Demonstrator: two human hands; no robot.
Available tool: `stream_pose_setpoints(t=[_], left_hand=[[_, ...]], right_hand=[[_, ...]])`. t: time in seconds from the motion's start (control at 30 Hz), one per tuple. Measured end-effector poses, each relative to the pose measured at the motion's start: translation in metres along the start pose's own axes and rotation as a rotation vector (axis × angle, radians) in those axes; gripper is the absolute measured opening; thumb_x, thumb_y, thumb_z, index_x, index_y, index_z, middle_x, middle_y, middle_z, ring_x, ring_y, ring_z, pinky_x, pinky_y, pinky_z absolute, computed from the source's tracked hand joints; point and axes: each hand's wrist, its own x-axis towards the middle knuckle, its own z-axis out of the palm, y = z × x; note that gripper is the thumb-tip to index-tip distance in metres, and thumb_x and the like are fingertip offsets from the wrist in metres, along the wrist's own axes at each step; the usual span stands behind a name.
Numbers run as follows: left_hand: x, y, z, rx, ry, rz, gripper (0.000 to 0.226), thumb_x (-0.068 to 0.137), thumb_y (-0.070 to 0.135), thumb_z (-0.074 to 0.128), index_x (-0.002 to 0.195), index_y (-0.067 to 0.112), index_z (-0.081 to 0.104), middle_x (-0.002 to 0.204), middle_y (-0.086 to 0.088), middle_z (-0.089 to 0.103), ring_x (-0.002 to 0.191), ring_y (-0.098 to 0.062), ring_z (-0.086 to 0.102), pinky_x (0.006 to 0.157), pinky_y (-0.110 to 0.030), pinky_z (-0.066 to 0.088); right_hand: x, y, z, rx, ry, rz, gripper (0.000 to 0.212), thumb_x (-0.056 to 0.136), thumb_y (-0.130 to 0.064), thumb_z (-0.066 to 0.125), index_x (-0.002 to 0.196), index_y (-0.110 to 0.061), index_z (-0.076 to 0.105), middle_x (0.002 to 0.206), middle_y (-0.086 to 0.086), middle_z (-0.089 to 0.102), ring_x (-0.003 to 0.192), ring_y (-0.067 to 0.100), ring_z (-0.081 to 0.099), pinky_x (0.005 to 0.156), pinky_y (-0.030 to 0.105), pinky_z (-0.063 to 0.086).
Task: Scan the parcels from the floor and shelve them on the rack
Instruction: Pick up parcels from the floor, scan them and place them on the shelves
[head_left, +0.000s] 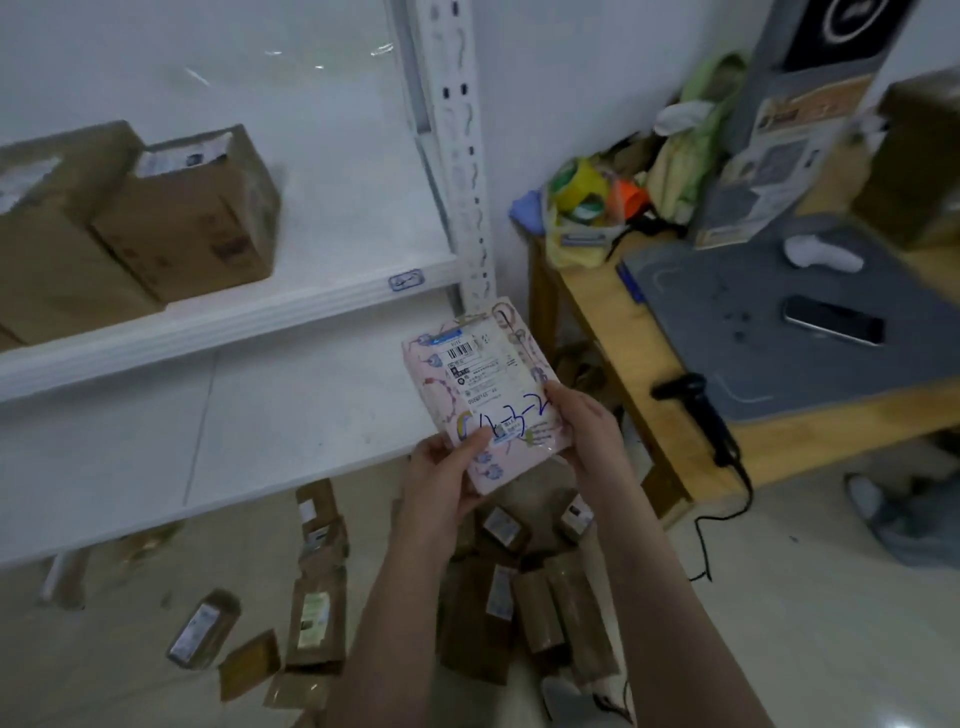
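- Pink parcel (485, 384): label print too small to read.
- Cardboard boxes (192, 218) on rack (260, 317): blurred, leftmost cut off.
- Floor parcels (314, 618): some hidden behind forearms (400, 597).

Two bare forearms stretched forward side by side, left grip (441, 483) pinching pink parcel (483, 374) thumb on top, right grip (587, 426) clasping its edge

A parcel depot: white rack (291, 312) with boxes (192, 218), labelled parcels (498, 597) on floor, barcode scanner (701, 410).

Gloss and cardboard
My pink parcel (488, 395) looked glossy, plastic-wrapped; floor parcels (535, 608) below my left hand (441, 478) were matt brown cardboard.
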Motion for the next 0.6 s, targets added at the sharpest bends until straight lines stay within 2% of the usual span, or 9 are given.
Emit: stream_pose_setpoints(t=[0.1, 0.2, 0.23, 0.3, 0.43, 0.53, 0.6], left_hand=[[0.002, -0.011, 0.055, 0.007, 0.011, 0.011, 0.041, 0.083, 0.016, 0.079, 0.114, 0.009, 0.054, 0.109, -0.013, 0.073, 0.092, -0.024, 0.073, 0.075, -0.04, 0.06], [0.005, -0.02, 0.091, 0.044, 0.022, 0.015, 0.043, 0.082, 0.016, 0.081, 0.115, 0.01, 0.053, 0.115, -0.013, 0.071, 0.097, -0.027, 0.071, 0.081, -0.045, 0.06], [0.005, -0.021, 0.1, 0.058, 0.02, 0.017, 0.045, 0.082, 0.016, 0.081, 0.116, 0.01, 0.053, 0.115, -0.013, 0.071, 0.097, -0.027, 0.071, 0.083, -0.046, 0.059], [0.006, -0.024, 0.112, 0.072, 0.02, 0.016, 0.05, 0.081, 0.015, 0.082, 0.12, 0.009, 0.053, 0.114, -0.013, 0.072, 0.097, -0.027, 0.072, 0.085, -0.047, 0.059], [0.008, -0.03, 0.121, 0.089, 0.05, 0.018, 0.036, 0.081, 0.012, 0.081, 0.108, 0.013, 0.056, 0.11, -0.013, 0.073, 0.094, -0.026, 0.072, 0.085, -0.047, 0.059], [0.007, -0.036, 0.12, 0.134, 0.064, 0.03, 0.034, 0.082, 0.013, 0.079, 0.107, 0.013, 0.056, 0.107, -0.012, 0.074, 0.087, -0.023, 0.073, 0.069, -0.036, 0.057], [0.008, -0.039, 0.118, 0.156, 0.077, 0.035, 0.032, 0.083, 0.014, 0.08, 0.105, 0.014, 0.056, 0.106, -0.011, 0.074, 0.087, -0.023, 0.073, 0.064, -0.034, 0.055]], right_hand=[[0.027, -0.022, -0.058, -0.033, 0.14, -0.051, 0.027, 0.086, -0.037, 0.073, 0.106, -0.018, 0.07, 0.098, 0.003, 0.076, 0.089, 0.02, 0.072, 0.081, 0.039, 0.057], [0.051, -0.033, -0.112, -0.168, 0.405, -0.15, 0.032, 0.084, -0.034, 0.074, 0.111, -0.019, 0.065, 0.105, -0.004, 0.068, 0.094, 0.013, 0.066, 0.078, 0.03, 0.054], [0.058, -0.035, -0.127, -0.224, 0.491, -0.167, 0.031, 0.084, -0.03, 0.074, 0.11, -0.019, 0.063, 0.105, -0.005, 0.065, 0.097, 0.015, 0.065, 0.078, 0.028, 0.051], [0.077, -0.034, -0.156, -0.323, 0.573, -0.148, 0.031, 0.085, -0.023, 0.073, 0.111, -0.019, 0.057, 0.108, -0.003, 0.062, 0.106, 0.021, 0.062, 0.084, 0.032, 0.05], [0.113, -0.02, -0.199, -0.52, 0.561, -0.014, 0.057, 0.087, -0.021, 0.07, 0.137, -0.012, 0.046, 0.131, 0.011, 0.059, 0.116, 0.029, 0.059, 0.095, 0.044, 0.052], [0.13, -0.005, -0.213, -0.627, 0.466, 0.057, 0.052, 0.09, -0.022, 0.066, 0.136, -0.007, 0.046, 0.125, 0.015, 0.061, 0.11, 0.033, 0.061, 0.086, 0.043, 0.053], [0.138, 0.002, -0.217, -0.679, 0.416, 0.084, 0.046, 0.092, -0.019, 0.061, 0.133, -0.003, 0.049, 0.119, 0.017, 0.062, 0.107, 0.036, 0.061, 0.081, 0.042, 0.052]])
